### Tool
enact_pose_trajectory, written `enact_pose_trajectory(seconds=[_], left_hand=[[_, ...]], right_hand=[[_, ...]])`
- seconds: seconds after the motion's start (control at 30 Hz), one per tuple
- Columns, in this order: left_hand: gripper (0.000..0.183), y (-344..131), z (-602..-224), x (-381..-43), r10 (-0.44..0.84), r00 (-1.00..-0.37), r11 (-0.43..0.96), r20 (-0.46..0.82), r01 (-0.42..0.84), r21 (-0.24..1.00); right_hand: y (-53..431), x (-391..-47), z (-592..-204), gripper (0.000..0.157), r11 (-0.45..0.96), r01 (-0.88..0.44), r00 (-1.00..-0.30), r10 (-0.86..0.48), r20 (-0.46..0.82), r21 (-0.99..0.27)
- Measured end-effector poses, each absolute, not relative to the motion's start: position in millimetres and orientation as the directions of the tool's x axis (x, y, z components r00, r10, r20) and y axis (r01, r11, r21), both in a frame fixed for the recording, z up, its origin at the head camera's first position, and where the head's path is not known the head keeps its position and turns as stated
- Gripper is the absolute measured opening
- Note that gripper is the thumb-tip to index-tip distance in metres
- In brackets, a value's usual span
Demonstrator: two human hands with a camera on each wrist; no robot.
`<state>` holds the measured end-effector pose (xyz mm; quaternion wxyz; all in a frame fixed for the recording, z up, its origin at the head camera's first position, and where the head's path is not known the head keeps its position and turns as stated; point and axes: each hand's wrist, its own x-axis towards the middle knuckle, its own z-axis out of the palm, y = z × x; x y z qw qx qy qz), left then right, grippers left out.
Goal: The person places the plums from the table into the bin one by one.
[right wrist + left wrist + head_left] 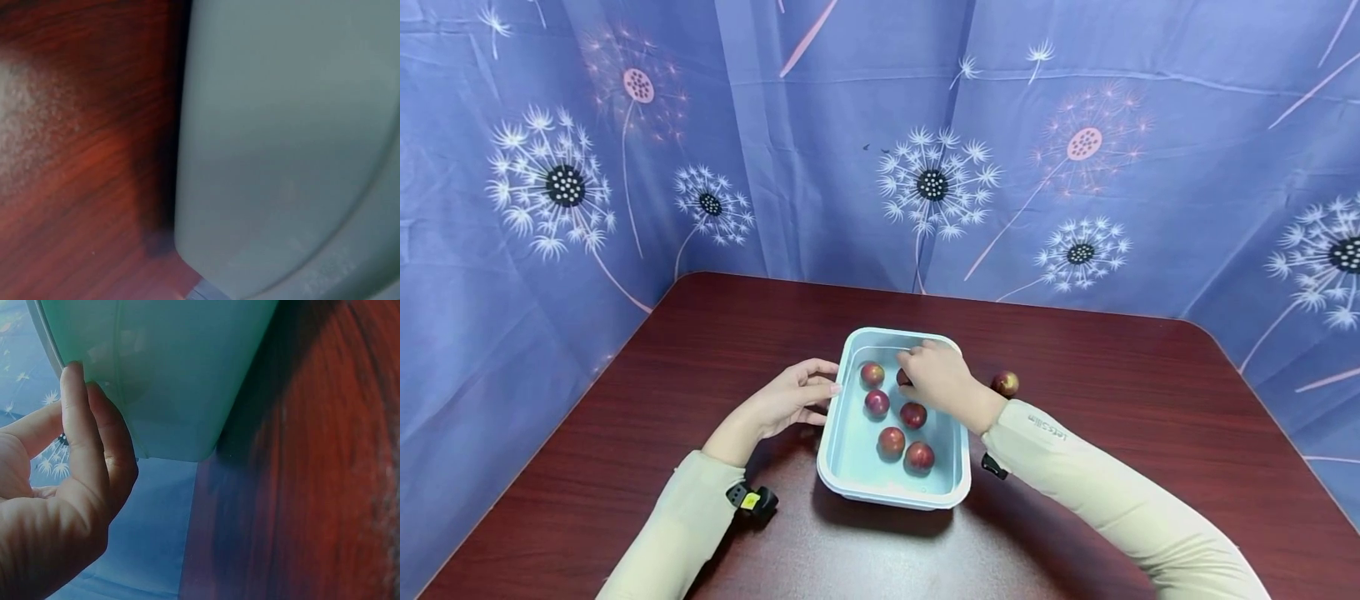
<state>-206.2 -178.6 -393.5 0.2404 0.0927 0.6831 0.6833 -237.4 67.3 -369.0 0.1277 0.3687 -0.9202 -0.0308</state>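
A pale blue plastic tub (857,479) holds several dark red plums (891,442). My right hand (942,375) reaches over the tub's right side, knuckles up, its fingers curled down around a plum (903,377) that is mostly hidden beneath them. At the tub's left rim is my left hand (790,396), with thumb and fingers spread apart and only gently bent. In the left wrist view, the fingertips of the left hand (75,456) rest against the outer wall of the tub (169,381). The right wrist view is filled mostly by the tub's outer side (281,125), with no fingers showing.
One more plum (1005,383), red and yellowish, lies on the dark wooden table (760,312) to the right of the tub, just beyond the right forearm. A blue curtain (820,208) with dandelion prints hangs around the table's back and sides.
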Motion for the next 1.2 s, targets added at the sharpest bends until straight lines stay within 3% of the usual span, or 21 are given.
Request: enact_pose_trajectory(seconds=[0.73, 1.2], left_hand=[[0.046, -177.1, -392.1, -204.7, 0.456, -0.866, 0.043, -0.206, -0.210, 0.977], [0.046, -177.7, -393.3, -205.7, 0.454, -0.866, 0.044, -0.207, -0.210, 0.977]], right_hand=[[65.7, -239.2, -381.7, 0.026, 0.749, -0.644, -0.733, -0.663, 0.154, 0.156], [65.9, -240.3, -382.0, 0.026, 0.739, -0.659, -0.715, -0.673, 0.191, 0.141]])
